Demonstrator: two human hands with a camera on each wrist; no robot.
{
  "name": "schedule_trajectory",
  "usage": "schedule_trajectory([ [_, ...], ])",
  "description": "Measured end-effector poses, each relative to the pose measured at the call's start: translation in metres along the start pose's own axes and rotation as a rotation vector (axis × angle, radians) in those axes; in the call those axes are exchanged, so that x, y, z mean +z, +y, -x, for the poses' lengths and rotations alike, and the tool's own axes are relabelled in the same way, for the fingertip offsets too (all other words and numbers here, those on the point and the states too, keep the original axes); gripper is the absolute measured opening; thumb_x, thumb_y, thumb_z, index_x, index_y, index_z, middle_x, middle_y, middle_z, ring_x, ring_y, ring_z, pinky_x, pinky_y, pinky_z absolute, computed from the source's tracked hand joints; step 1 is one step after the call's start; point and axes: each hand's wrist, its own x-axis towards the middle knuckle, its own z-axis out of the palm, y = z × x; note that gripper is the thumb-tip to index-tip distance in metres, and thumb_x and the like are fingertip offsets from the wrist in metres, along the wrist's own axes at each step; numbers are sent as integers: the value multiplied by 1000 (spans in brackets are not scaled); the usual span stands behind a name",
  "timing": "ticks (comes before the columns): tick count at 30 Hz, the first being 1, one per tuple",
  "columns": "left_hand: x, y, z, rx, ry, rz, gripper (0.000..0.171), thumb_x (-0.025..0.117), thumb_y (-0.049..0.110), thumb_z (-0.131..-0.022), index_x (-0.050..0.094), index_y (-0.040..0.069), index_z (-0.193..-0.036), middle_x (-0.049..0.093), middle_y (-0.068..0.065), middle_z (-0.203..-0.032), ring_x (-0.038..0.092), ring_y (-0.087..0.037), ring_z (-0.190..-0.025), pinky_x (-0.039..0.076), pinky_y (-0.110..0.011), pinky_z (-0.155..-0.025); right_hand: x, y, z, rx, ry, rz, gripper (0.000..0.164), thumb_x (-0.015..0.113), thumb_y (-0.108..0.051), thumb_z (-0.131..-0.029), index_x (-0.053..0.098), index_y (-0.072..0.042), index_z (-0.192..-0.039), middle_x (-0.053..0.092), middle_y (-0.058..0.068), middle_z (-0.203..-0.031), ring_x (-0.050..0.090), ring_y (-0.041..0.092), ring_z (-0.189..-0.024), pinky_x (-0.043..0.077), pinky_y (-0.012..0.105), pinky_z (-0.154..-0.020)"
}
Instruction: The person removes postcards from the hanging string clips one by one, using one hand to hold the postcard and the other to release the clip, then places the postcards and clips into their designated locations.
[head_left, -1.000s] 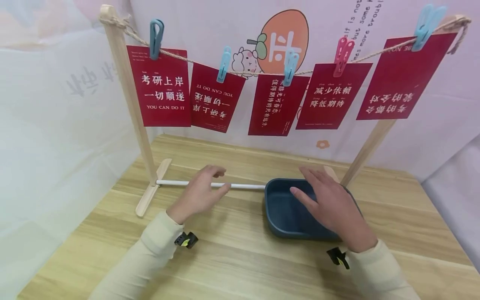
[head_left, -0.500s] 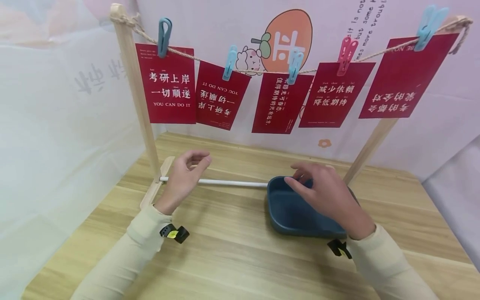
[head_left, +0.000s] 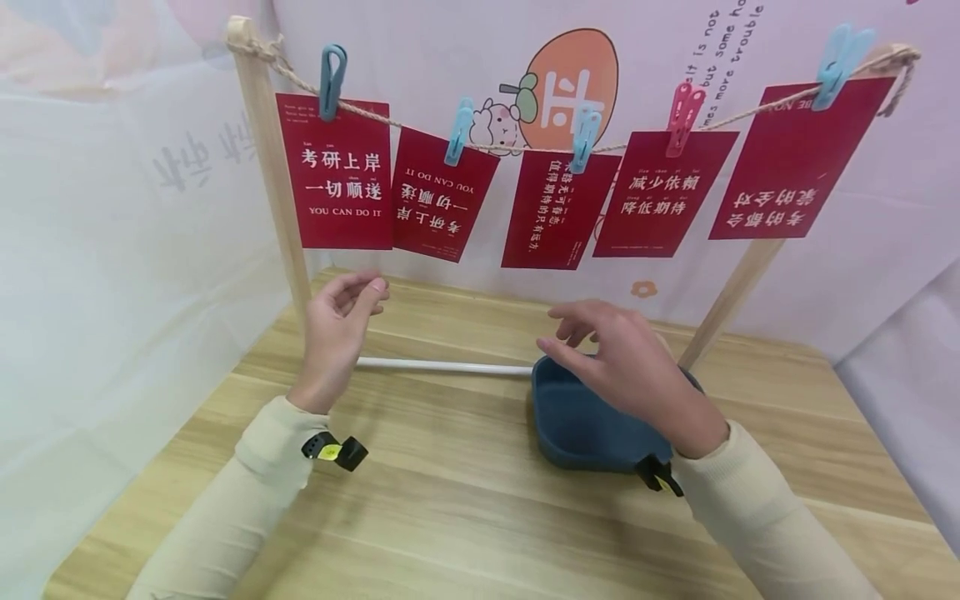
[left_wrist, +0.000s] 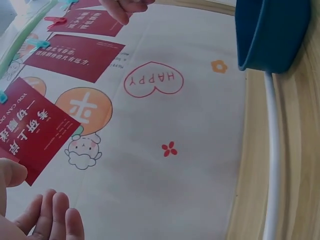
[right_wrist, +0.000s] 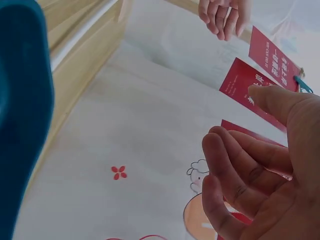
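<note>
My left hand (head_left: 333, 333) is raised below the leftmost red card (head_left: 341, 229), in front of the left wooden post, with loosely bent fingers around nothing. My right hand (head_left: 626, 358) hovers over the navy-blue bin (head_left: 573, 433), its thumb and fingers apart and holding nothing, as the right wrist view also shows. Above both hands several red cards hang from a twine cord (head_left: 375, 115). A teal clothespin (head_left: 330, 83) clips the leftmost card; light-blue clothespins (head_left: 458, 137) and a pink clothespin (head_left: 684, 121) clip the others. The right hand partly hides the bin.
A wooden post stands on each side, left (head_left: 270, 167) and right (head_left: 731, 304), with the twine tied at their tops. A white rod (head_left: 442, 366) runs low between them, behind the bin. Printed cloth (head_left: 450, 50) hangs behind the wooden table (head_left: 450, 517).
My left hand has moved left and up from over the white rod towards the leftmost card. The right hand has risen slightly and shifted left above the bin. The cards still hang clipped.
</note>
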Motion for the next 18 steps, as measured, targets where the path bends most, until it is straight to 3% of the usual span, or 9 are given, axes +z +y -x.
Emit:
schedule_trajectory([
  [10, -1, 10, -12, 9, 102, 162, 26, 65, 16, -106, 65, -1, -126, 75, 6, -106, 73, -10, -103, 62, -24, -91, -15, -25, -27, -46, -5, -32, 46, 81, -35, -94, 71, -10, -132, 78, 8, -111, 74, 22, -98, 64, 44, -83],
  [18, -2, 15, -17, 25, 153, 276, 22, 69, 21, -103, 68, 8, -121, 75, -2, -109, 72, -20, -106, 61, -26, -93, -26, -46, -48, -136, 42, -57, 44, 81, -34, -94, 73, -10, -129, 78, 8, -112, 75, 22, -98, 64, 43, -87],
])
